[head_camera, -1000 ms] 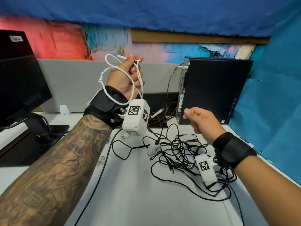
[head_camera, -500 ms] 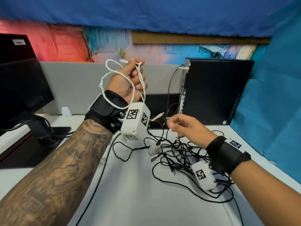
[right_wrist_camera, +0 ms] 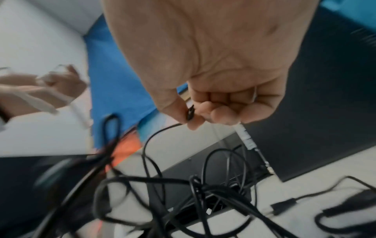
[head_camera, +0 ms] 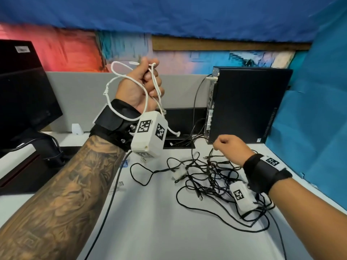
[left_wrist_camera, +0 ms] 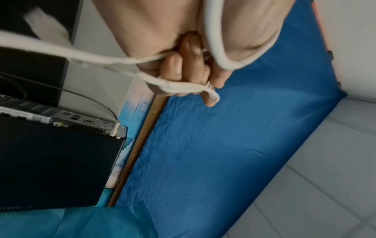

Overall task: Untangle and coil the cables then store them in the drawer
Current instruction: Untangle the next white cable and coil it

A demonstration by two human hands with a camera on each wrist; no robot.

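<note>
Gripping looped white cable (head_camera: pixel 129 79) in raised left hand (head_camera: pixel 139 89), fingers curled tight; right hand (head_camera: pixel 230 150) pinching black cable end (right_wrist_camera: pixel 190 113) above black tangle (head_camera: pixel 212 177) at desk (head_camera: pixel 159 231) back-right.

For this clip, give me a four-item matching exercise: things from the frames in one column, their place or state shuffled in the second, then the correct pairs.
Things
1. thin white cable
2. tangled pile of black cables
3. black connector tip of a black cable
4. black desktop computer case

Places or states
A. pinched between thumb and forefinger of the right hand
B. standing upright at the back of the white desk
C. looped and gripped in the raised left hand
D. lying loose on the desk

Pairs: 1-C, 2-D, 3-A, 4-B
</note>
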